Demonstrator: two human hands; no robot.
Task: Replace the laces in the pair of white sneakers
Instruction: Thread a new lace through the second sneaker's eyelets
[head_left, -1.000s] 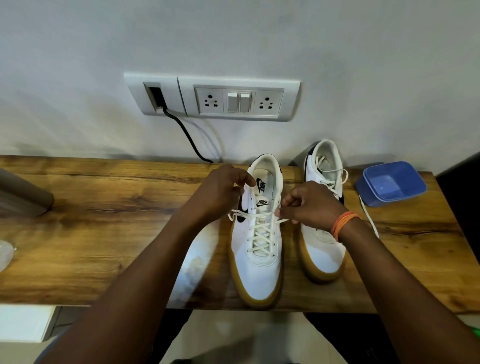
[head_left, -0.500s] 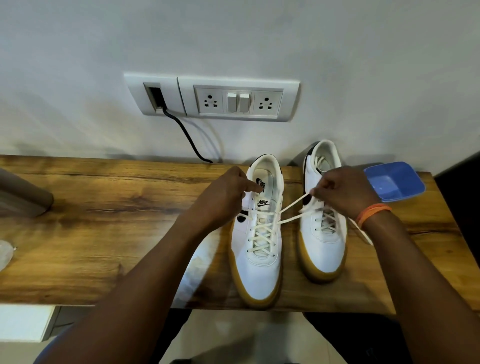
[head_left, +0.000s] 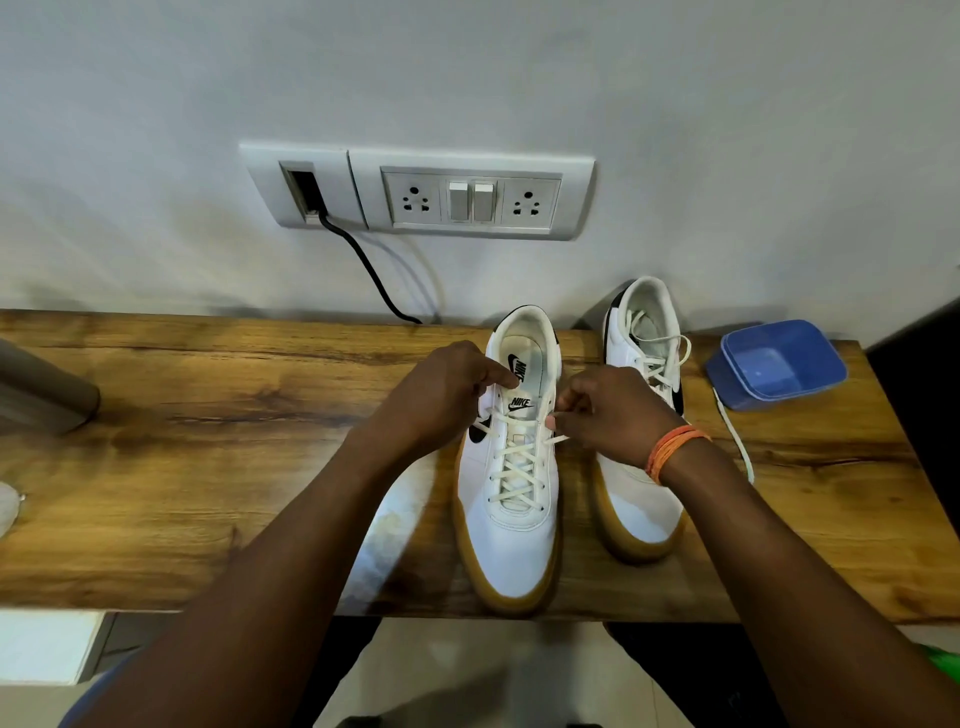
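White gum-soled sneaker (head_left: 511, 499) — both hands pinch its cream lace (head_left: 517, 467) ends; left (head_left: 447, 387), right (head_left: 608, 415).

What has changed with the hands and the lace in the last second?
The right hand pulled the lace end out to the right over the other sneaker, then came back beside the near sneaker, still pinching it. The left hand stayed at the sneaker's collar; the blue container did not move.

Two white gum-soled sneakers side by side, toes near, left sneaker (head_left: 511, 499) cross-laced with cream lace (head_left: 516, 467), right sneaker (head_left: 641, 493) loosely laced
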